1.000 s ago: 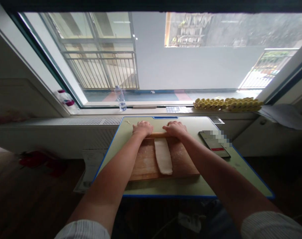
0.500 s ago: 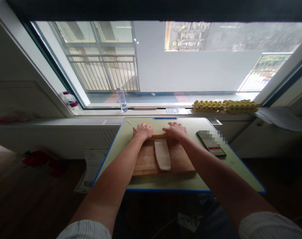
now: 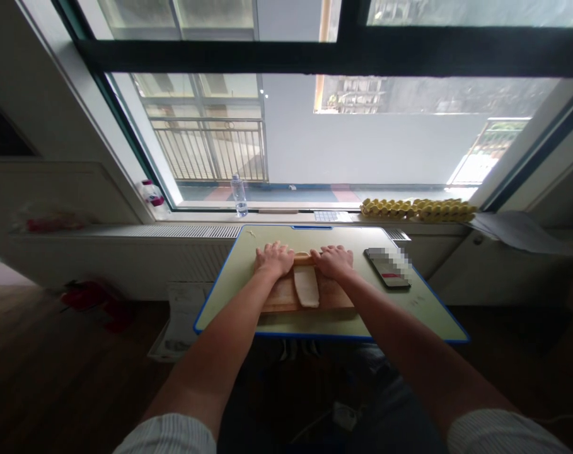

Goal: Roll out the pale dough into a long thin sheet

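A wooden rolling pin (image 3: 303, 260) lies crosswise over a long, pale strip of dough (image 3: 307, 289). Its left end is under my left hand (image 3: 275, 257), its right end under my right hand (image 3: 334, 260); both hands are closed over it, and only its middle shows between them. The dough stretches from the pin towards me, and a small rounded bit of it sticks out on the far side. Beneath it is a wooden board (image 3: 279, 296), partly covered by my hands and forearms.
The board rests on a light green, blue-edged table (image 3: 239, 271). A phone (image 3: 387, 268) lies at the right. Along the windowsill are a clear bottle (image 3: 239, 198), a bottle with a purple label (image 3: 154, 197) and yellow egg trays (image 3: 418, 209). Papers (image 3: 517, 232) lie at far right.
My view has tilted up and shows more window. The rolling pin, with both hands on it, has come slightly towards me along the dough, so a bit of dough now shows beyond it.
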The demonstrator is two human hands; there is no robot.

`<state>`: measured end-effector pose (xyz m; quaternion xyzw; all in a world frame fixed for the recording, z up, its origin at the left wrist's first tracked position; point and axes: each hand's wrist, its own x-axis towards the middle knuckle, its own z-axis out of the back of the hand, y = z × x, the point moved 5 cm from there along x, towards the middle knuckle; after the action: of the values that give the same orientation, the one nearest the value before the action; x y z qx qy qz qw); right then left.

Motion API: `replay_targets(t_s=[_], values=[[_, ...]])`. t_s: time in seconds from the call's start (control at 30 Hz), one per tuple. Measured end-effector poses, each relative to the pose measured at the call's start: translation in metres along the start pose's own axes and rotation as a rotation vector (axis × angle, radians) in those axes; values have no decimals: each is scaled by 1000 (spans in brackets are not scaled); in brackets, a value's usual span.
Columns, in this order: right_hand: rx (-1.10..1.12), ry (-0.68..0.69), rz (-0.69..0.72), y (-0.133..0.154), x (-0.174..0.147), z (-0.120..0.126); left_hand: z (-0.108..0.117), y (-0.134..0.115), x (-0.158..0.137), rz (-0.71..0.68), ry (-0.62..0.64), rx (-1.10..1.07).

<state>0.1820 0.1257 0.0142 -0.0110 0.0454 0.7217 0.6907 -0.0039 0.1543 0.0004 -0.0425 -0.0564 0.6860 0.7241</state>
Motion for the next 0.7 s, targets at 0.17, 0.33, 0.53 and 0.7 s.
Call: replay_targets(t_s=[0.17,0.33,0.53,0.7], values=[[2,-59,61,2,-31,3,1,-2,-26,-24,-36,-11],[77,-222,1,-3,-48,-8,0,-2,-51,-43,-116,-21],[89,-282,-8,-6,-72,-29,-3,-3,-87,-80,-202,-42],[69,-186,1,-11,-77,-21,0,-4,-97,-80,-168,-45]])
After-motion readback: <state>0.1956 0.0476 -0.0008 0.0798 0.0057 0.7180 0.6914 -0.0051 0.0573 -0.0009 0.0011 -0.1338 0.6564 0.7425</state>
